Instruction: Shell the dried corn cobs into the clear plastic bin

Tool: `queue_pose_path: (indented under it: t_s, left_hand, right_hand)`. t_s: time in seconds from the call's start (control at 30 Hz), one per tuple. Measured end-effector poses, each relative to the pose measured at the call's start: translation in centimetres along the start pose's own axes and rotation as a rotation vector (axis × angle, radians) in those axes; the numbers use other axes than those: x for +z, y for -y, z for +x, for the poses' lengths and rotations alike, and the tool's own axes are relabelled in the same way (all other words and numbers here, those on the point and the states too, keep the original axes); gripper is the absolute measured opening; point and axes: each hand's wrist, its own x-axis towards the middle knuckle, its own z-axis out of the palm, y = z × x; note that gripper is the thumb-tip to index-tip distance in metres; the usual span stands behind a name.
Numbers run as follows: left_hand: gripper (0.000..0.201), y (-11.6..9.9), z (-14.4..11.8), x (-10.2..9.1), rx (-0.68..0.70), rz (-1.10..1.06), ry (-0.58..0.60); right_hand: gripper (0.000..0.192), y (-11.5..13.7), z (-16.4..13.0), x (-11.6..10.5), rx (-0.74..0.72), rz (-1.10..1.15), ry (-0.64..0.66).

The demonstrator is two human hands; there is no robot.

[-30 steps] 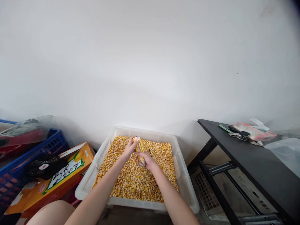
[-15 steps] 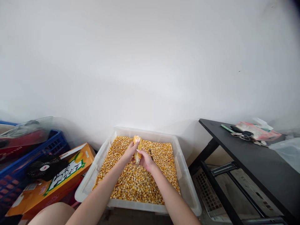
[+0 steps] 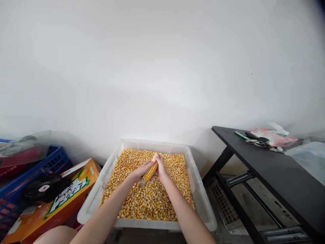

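Knee (image 3: 57, 234): 1, bottom L edge, hiding part of orange box (image 3: 92, 169).
Forearms (image 3: 181, 211): 2, crossing bin's front rim, each blocking a bit of it.
L hand (image 3: 141, 170): 1, fingers closed on cob (image 3: 149, 173) from its L side.
R hand (image 3: 161, 167): 1, wrapped round cob's far end; some fingers hidden.
Cob: 1, in both hands, over middle of bin (image 3: 142, 223), tilted, near end down-L; yellow rows on it.
Green bit: 1, sm., just beside R hand; can't tell what.
Kernels (image 3: 149, 203): too many to count, loose, spread wide in bin.
Bin: 1, whitish plastic, betw. box & table (image 3: 281, 176).
Box: 1, orange w/ wht label, L of bin.
Fan (image 3: 43, 187): 1, blk, lying against box, hiding part of it.
Crate (image 3: 59, 157): 1, blue, far L; red item (image 3: 12, 169) in it.
Table: 1, dk, R side; frame blocks view of pale basket (image 3: 223, 203), 1, below.
On table: phone-like green item (image 3: 241, 135), 1; keys (image 3: 260, 142), no. unclear; pink pkt (image 3: 276, 138), 1; clear bag (image 3: 308, 161), 1.
Wall (image 3: 162, 67): wht, behind all.
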Motion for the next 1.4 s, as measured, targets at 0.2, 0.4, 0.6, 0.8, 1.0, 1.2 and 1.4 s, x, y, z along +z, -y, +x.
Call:
queue_pose_path:
  t_s: [0.2,0.4,0.6,0.8,1.0,1.2,1.4]
  left_hand:
    - [0.056,0.8,0.5,0.9,0.074,0.133,-0.159]
    - [0.062,0.8,0.6,0.8,0.061,0.129,-0.088]
    - [0.055,1.5,0.9,0.8,0.065,0.278,-0.090]
    - [0.051,2.3,1.6,0.6,0.093,0.289,-0.176]
    - [0.060,2.1,1.3,0.7,0.060,0.260,-0.144]
    - [0.056,2.0,1.5,0.8,0.058,0.305,-0.190]
    - [0.061,1.0,1.2,0.5,-0.076,0.362,-0.067]
  right_hand:
    - [0.038,-0.1,0.0,0.0,-0.014,0.220,-0.098]
    - [0.041,0.2,0.5,-0.5,-0.025,0.284,-0.141]
    - [0.037,0.7,1.2,-1.5,-0.058,0.423,-0.275]
    - [0.037,0.7,1.1,-1.4,-0.055,0.445,-0.202]
    - [0.037,0.6,1.1,-1.5,-0.076,0.468,-0.217]
    - [0.033,0.2,1.2,-1.3,-0.068,0.519,-0.175]
    - [0.025,0.3,2.2,-2.8,-0.073,0.624,-0.288]
